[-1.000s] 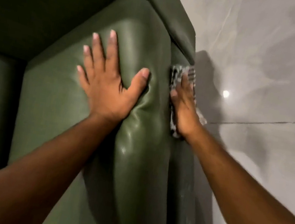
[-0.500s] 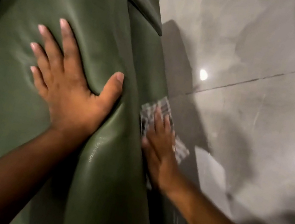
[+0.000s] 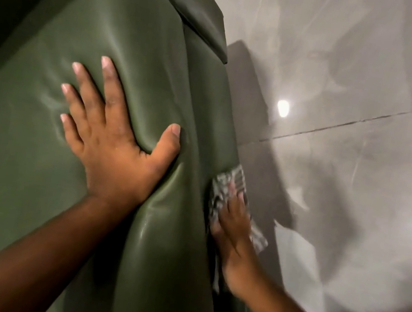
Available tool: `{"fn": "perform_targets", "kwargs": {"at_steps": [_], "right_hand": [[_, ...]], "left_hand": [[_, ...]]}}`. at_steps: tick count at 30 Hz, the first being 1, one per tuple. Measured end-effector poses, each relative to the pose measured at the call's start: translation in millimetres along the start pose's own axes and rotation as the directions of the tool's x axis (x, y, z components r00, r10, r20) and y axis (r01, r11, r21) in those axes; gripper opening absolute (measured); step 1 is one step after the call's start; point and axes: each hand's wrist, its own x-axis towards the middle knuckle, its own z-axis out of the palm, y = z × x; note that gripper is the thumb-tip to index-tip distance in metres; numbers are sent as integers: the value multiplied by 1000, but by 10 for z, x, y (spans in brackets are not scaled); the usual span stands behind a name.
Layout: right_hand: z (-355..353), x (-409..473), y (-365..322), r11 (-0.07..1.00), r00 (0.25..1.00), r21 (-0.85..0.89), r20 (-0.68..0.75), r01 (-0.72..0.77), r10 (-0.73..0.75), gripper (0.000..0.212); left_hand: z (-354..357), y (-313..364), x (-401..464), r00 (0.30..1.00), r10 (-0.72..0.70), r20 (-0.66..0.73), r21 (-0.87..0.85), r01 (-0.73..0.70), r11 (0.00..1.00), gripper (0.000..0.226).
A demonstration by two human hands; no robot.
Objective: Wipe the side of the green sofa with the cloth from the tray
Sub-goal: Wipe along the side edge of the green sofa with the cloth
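Observation:
The green leather sofa [image 3: 143,36] fills the left and middle of the view, seen from above its padded armrest. My left hand [image 3: 110,134] lies flat on top of the armrest with fingers spread, denting the cushion. My right hand [image 3: 233,231] presses a grey-and-white checked cloth [image 3: 224,186] flat against the sofa's outer side, low down near the floor. The cloth shows above my fingertips and beside my palm; the rest is under the hand.
A glossy grey tiled floor [image 3: 358,181] lies right of the sofa, with a dark grout line and bright light reflections. The sofa's shadow falls on the tiles next to its side. A darker green back panel [image 3: 199,10] juts out at the top.
My right hand and the cloth slid down the sofa's side, from near the top corner to a lower spot. My left hand stayed pressed on the armrest. The camera view shifted.

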Motion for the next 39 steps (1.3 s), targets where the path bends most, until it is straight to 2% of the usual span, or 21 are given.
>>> {"fn": "perform_targets", "kwargs": {"at_steps": [2, 4, 7, 9, 11, 13, 15, 17, 23, 29, 31, 34, 37, 39], "right_hand": [[-4, -165, 67, 997, 997, 38, 40, -67, 66, 50], [-39, -52, 2, 999, 996, -27, 80, -40, 42, 50], [-55, 379, -80, 990, 1000, -142, 28, 1, 3, 57], [-126, 838, -194, 982, 997, -171, 14, -78, 82, 59], [-203, 1331, -334, 991, 992, -54, 33, -119, 121, 54], [-264, 1690, -403, 978, 983, 99, 27, -183, 182, 62], [-264, 1840, -351, 967, 979, 152, 15, -204, 204, 78], [-208, 1785, -229, 975, 987, 152, 30, -164, 161, 81], [-129, 936, -161, 982, 997, 172, 8, -78, 78, 49], [-166, -163, -288, 992, 987, 86, 141, -90, 77, 37], [-127, -575, -151, 997, 986, 53, 157, -56, 47, 41], [-12, -1305, 116, 1000, 998, 8, 51, 24, -25, 59], [81, -2105, 483, 1000, 1000, 0, 24, -15, 15, 49], [71, -2536, 702, 998, 998, -52, 52, -42, 45, 41]], "left_hand": [[0, 4, 6, 1000, 3, -1, 3, -3, 1000, 112], [12, -4, 11, 1000, 5, -6, 10, -5, 1000, 111], [38, -11, 11, 1000, 10, -22, 9, -9, 1000, 111], [57, -17, 17, 999, 13, -34, 12, -13, 1000, 111], [62, -25, 26, 999, 16, -43, 17, -15, 1000, 111], [69, -36, 23, 999, 17, -47, 16, -16, 1000, 111], [78, -48, 29, 999, 18, -50, 21, -17, 1000, 111], [87, -70, 33, 999, 10, -47, 27, -9, 1000, 112], [64, -63, 58, 999, -41, 11, 65, 40, 997, 115], [-206, 16, -80, 994, -65, 85, 52, 61, 997, 103], [-336, -103, -345, 991, -51, 124, 55, 45, 997, 102], [-545, -331, -1132, 984, -39, 176, 41, 33, 999, 108], [-665, -365, -1906, 983, -92, 160, -23, 96, 995, 113], [-616, -250, -2211, 984, -92, 150, 6, 92, 996, 115]]}}
